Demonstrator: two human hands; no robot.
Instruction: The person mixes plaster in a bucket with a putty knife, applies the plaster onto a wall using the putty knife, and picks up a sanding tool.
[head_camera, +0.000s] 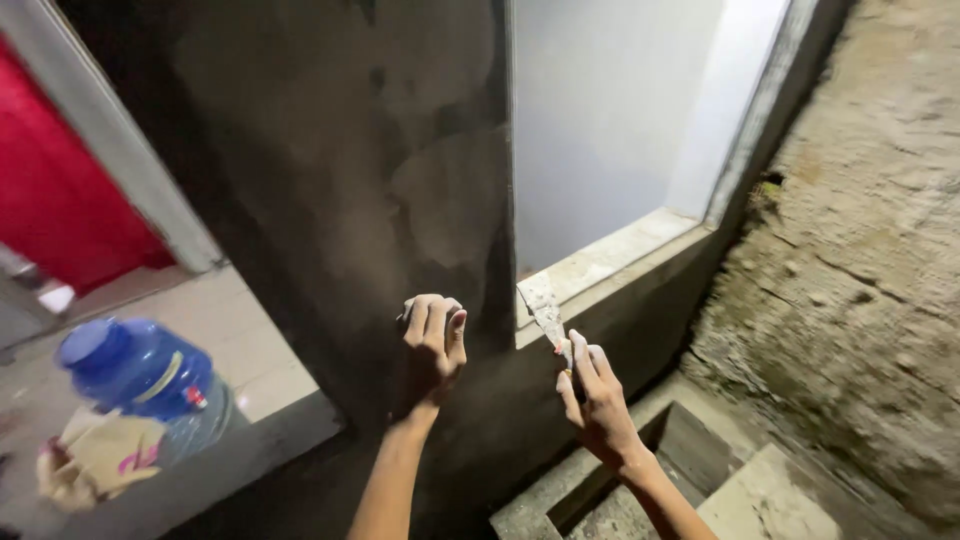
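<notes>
Jutting toward eleven o'clock from the right hand (598, 398), the scraper (545, 312) is being gripped by clenched fingers; left hand (432, 345) is pressing curled against the wall (350, 180).

Matt grey plaster wall (330, 180) (patchy); rough stone wall (860, 250); glossy plastic bottle (140, 375).

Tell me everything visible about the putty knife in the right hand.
The narrow flat-bladed putty knife has a pale metal blade smeared with whitish filler. It tilts up and to the left, its tip meeting the lower edge of the pale window ledge beside the dark grey plastered wall. Only a speck of reddish handle shows; the rest is hidden inside the right hand, whose filler-dusted fingers wrap it. Nothing else touches it.
</notes>
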